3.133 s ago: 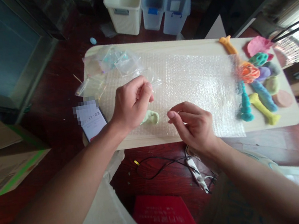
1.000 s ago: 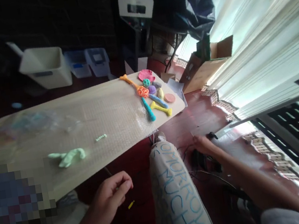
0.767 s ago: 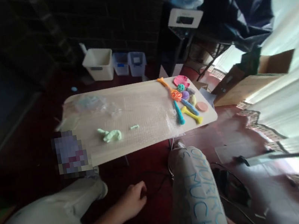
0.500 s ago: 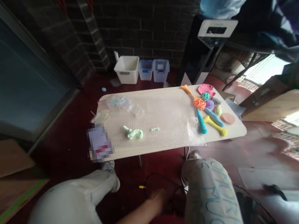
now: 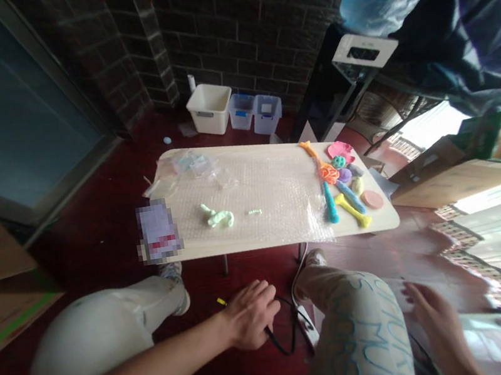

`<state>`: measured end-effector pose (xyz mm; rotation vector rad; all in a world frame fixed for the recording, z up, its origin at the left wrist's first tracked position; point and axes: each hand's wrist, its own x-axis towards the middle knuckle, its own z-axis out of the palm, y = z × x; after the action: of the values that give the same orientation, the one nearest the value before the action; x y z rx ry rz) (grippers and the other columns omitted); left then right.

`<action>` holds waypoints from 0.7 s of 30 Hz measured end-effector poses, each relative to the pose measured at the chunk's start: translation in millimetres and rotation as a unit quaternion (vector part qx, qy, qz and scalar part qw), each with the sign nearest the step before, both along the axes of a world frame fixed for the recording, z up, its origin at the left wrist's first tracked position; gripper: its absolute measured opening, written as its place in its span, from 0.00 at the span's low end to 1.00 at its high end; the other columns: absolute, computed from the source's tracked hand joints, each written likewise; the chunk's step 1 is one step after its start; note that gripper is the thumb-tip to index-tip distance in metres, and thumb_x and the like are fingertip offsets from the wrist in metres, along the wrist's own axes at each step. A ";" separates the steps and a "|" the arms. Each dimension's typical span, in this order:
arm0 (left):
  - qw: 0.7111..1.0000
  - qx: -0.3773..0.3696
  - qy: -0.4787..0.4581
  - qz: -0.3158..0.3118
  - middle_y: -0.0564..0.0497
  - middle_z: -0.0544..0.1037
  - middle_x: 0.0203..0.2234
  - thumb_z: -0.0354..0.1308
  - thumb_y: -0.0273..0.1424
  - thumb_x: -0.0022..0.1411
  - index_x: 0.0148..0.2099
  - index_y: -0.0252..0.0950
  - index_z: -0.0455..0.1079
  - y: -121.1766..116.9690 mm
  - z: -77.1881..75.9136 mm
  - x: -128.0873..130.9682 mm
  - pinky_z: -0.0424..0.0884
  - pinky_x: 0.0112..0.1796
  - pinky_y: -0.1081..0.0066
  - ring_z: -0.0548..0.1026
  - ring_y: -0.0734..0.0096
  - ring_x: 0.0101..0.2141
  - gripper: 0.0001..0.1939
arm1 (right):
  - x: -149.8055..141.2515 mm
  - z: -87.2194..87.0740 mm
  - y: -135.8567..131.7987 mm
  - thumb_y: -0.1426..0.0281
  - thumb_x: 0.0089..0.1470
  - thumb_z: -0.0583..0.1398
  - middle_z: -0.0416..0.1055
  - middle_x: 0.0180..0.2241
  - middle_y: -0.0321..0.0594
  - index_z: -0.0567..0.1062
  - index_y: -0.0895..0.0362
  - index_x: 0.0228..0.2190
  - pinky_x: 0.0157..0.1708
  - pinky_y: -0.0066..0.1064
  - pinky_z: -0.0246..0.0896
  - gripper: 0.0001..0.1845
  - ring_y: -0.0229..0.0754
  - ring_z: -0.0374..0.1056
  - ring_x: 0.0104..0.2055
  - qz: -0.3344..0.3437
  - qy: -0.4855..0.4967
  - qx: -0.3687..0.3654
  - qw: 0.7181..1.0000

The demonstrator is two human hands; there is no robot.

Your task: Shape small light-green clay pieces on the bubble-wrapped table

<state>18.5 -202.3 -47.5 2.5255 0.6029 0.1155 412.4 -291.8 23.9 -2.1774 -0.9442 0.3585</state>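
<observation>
Left hand (image 5: 254, 315) curls over black cable (image 5: 287, 353) before the table (image 5: 381, 217), knuckles hiding whether it grips. Right hand (image 5: 435, 305) hangs loosely open beside the knee (image 5: 367, 292), perhaps for balance

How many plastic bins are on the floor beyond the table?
3: a white bin on the picture's left, a clear middle bin beside it, and another clear bin rightmost.

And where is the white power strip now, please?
In the head view, just right of centre, the white power strip lies on the floor between the looped black cable by the left hand and the lettered right trouser leg.
</observation>
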 end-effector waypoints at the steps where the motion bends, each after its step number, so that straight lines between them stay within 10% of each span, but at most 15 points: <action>1: 0.999 0.022 -0.042 -0.015 0.41 0.70 0.38 0.57 0.30 0.60 0.38 0.36 0.70 3.3 14.4 -6.2 0.69 0.49 0.53 0.68 0.52 0.42 0.05 | -9.9 13.5 6.6 0.45 0.52 0.65 0.79 0.26 0.46 0.82 0.56 0.32 0.24 0.38 0.67 0.26 0.53 0.73 0.27 0.022 0.025 0.002 0.999; 4: 0.982 0.010 -0.191 -0.004 0.44 0.67 0.36 0.51 0.28 0.61 0.43 0.36 0.67 8.5 58.8 -22.8 0.68 0.47 0.54 0.66 0.55 0.39 0.08 | -81.5 49.7 36.7 0.49 0.52 0.69 0.81 0.31 0.44 0.84 0.56 0.37 0.32 0.34 0.69 0.23 0.49 0.75 0.34 0.187 0.193 -0.014 0.963; 7: 0.958 -0.038 -0.279 0.045 0.43 0.68 0.41 0.44 0.27 0.65 0.55 0.35 0.64 5.5 95.3 -31.9 0.68 0.50 0.53 0.67 0.55 0.43 0.17 | -184.9 56.2 62.3 0.48 0.59 0.65 0.79 0.29 0.43 0.83 0.59 0.38 0.29 0.31 0.65 0.25 0.44 0.74 0.30 0.299 0.477 -0.060 0.824; 11: 0.960 -0.024 -0.271 0.067 0.41 0.70 0.47 0.47 0.27 0.63 0.57 0.36 0.62 -0.3 113.0 -34.3 0.66 0.55 0.49 0.67 0.51 0.48 0.21 | -276.5 29.5 69.8 0.50 0.60 0.63 0.78 0.31 0.40 0.80 0.59 0.39 0.36 0.32 0.69 0.23 0.43 0.75 0.33 0.151 0.795 -0.077 0.583; 13: 0.972 -0.012 -0.224 0.075 0.41 0.71 0.47 0.50 0.26 0.57 0.57 0.37 0.63 0.2 110.8 -35.2 0.65 0.57 0.47 0.67 0.50 0.49 0.23 | -290.8 18.0 68.0 0.54 0.61 0.62 0.79 0.33 0.40 0.79 0.58 0.35 0.46 0.34 0.70 0.19 0.45 0.76 0.39 0.094 0.846 -0.040 0.523; 17: 0.985 -0.025 -0.159 0.063 0.41 0.72 0.50 0.52 0.24 0.51 0.58 0.37 0.63 2.7 102.1 -37.9 0.62 0.62 0.45 0.67 0.48 0.54 0.29 | -292.2 8.7 71.1 0.59 0.63 0.60 0.78 0.33 0.42 0.78 0.60 0.37 0.46 0.36 0.70 0.15 0.46 0.77 0.38 0.040 0.863 -0.045 0.501; 21: 0.979 -0.050 -0.181 0.077 0.38 0.71 0.55 0.51 0.22 0.51 0.57 0.36 0.65 3.1 98.8 -41.8 0.62 0.64 0.47 0.66 0.48 0.59 0.28 | -290.7 -0.9 84.1 0.59 0.62 0.60 0.66 0.20 0.32 0.73 0.57 0.29 0.21 0.27 0.57 0.15 0.36 0.60 0.19 -0.008 0.822 -0.050 0.568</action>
<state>-23.3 -199.2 51.3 2.2794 0.6350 0.5741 121.7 -207.8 23.0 -0.9501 0.2541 1.9378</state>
